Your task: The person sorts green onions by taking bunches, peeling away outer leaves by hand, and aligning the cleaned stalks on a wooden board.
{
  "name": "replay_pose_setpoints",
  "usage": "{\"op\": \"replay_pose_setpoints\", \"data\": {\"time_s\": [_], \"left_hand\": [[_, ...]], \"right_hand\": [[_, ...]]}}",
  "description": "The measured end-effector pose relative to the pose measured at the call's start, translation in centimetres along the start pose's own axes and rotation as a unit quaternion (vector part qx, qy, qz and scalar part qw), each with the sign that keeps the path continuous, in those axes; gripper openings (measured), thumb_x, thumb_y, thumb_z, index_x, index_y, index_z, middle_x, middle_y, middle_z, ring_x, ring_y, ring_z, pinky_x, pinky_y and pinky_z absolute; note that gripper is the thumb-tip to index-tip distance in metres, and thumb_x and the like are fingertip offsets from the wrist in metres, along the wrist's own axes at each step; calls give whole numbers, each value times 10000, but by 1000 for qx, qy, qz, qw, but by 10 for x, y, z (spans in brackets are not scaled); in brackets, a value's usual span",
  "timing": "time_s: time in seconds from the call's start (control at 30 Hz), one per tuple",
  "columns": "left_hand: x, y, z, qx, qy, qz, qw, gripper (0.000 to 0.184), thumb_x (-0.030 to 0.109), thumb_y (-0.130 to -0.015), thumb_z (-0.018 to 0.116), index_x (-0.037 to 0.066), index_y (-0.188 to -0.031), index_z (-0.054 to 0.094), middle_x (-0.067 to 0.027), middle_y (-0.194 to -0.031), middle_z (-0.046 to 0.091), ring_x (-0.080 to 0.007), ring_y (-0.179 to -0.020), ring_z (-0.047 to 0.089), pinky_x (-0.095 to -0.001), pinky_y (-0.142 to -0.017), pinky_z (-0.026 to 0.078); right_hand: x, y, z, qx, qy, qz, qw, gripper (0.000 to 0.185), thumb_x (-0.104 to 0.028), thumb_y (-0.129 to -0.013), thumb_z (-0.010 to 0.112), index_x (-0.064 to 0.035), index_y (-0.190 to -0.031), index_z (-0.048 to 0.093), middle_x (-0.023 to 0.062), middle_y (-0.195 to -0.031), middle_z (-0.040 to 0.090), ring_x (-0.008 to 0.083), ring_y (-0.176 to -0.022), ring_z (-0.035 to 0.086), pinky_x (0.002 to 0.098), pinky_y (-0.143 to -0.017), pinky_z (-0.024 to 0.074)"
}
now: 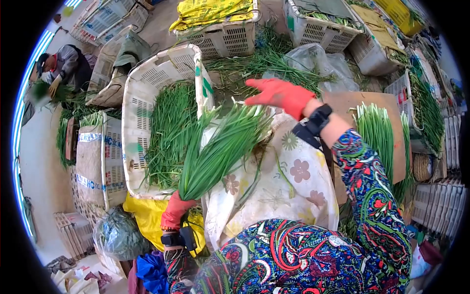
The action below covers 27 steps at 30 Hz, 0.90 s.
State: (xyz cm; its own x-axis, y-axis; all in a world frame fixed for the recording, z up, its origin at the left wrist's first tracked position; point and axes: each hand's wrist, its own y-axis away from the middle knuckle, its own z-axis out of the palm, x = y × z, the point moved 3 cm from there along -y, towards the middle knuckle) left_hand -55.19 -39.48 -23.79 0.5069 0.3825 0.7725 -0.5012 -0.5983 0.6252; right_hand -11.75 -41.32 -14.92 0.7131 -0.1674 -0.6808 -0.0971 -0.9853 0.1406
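Note:
My left hand (177, 210), in a red glove, is closed round the leafy end of a bunch of green stalks (220, 147). The bunch slants up and right over a flowered cloth (298, 171) on my lap, its pale ends near my right hand. Above those ends my right hand (281, 95), also red-gloved, has its fingers apart and holds nothing. Left of the bunch, a white crate (136, 105) contains more loose green stalks (171, 127). To the right, a neat pile of stalks (374, 137) lies on a brown board (338, 105).
Beyond my hands, loose greens (274, 59) and a clear plastic bag (318, 61) lie on the floor. More crates (215, 44) stand at the back and along both sides. A co-worker (66, 68) bends over greens at the far left.

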Motion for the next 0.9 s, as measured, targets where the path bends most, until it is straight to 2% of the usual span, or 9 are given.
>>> {"op": "replay_pose_setpoints", "data": {"time_s": [0.13, 0.27, 0.37, 0.4, 0.47, 0.53, 0.6, 0.8, 0.9], "left_hand": [[12, 9, -1, 16, -19, -5, 1000, 441, 19, -614, 683, 3, -1034, 550, -47, -870, 625, -131, -773, 573, -272, -700, 463], [14, 10, -3, 11, -132, -13, 991, 447, 35, -612, 673, -3, -1035, 536, -53, -885, 615, -129, -757, 562, -275, -675, 461], [4, 9, -2, 3, -65, -21, 998, 473, 17, -592, 694, -7, -1033, 525, -57, -872, 608, -134, -741, 566, -277, -657, 466], [-2, 6, -3, 3, -68, -20, 998, 476, 8, -590, 697, -7, -1033, 523, -58, -866, 607, -137, -735, 569, -279, -650, 468], [4, 9, 5, -15, -11, -40, 999, 437, -1, -615, 713, -3, -1013, 532, -57, -859, 605, -143, -693, 580, -277, -607, 480], [0, 7, 8, -28, 27, -49, 998, 412, 6, -634, 716, -2, -1004, 536, -56, -854, 605, -144, -667, 585, -274, -584, 482], [3, 7, 12, -23, 38, -44, 998, 353, 16, -657, 710, 1, -972, 550, -53, -833, 607, -139, -641, 587, -268, -574, 481], [8, 9, 9, -25, 21, -43, 999, 312, 31, -666, 710, 9, -942, 567, -38, -783, 609, -135, -616, 584, -258, -557, 469], [14, 11, 9, -24, 10, -42, 999, 305, 43, -659, 724, 26, -923, 573, -30, -764, 604, -136, -601, 579, -263, -561, 465]], "right_hand": [[2, -20, 46, -97, 48, 41, 993, 366, -372, -796, 511, -105, -1026, 610, 138, -1027, 590, 282, -980, 543, 335, -845, 423], [37, -33, 62, 98, 94, -45, 990, 191, -238, -755, 505, -118, -817, 640, 110, -841, 622, 279, -773, 598, 343, -668, 482], [72, -29, 4, 197, 256, -39, 946, 161, -162, -784, 493, -84, -866, 607, 126, -864, 606, 275, -825, 582, 332, -746, 468], [90, -21, -14, 307, 343, -68, 885, 126, -111, -732, 481, -107, -741, 606, 104, -771, 604, 278, -729, 603, 351, -622, 493], [127, -9, -58, 314, 311, 85, 893, 279, -127, -746, 519, -101, -1014, 589, 114, -949, 607, 298, -825, 595, 340, -712, 488], [113, 0, -59, 367, 282, -26, 886, 428, -189, -756, 555, -102, -1172, 508, 134, -1103, 553, 289, -964, 549, 340, -808, 452], [60, 9, -33, 194, -53, -52, 978, 498, -286, -767, 569, -112, -1223, 465, 130, -1208, 484, 271, -1084, 476, 339, -911, 386], [-21, 5, 88, 47, 135, -160, 977, 433, -383, -750, 572, -190, -1135, 538, 44, -1222, 484, 248, -1142, 420, 452, -1020, 192], [-22, -14, 91, -37, 69, -127, 989, 355, -338, -749, 571, -172, -1063, 567, 54, -1013, 582, 247, -1051, 469, 383, -965, 287]]}}
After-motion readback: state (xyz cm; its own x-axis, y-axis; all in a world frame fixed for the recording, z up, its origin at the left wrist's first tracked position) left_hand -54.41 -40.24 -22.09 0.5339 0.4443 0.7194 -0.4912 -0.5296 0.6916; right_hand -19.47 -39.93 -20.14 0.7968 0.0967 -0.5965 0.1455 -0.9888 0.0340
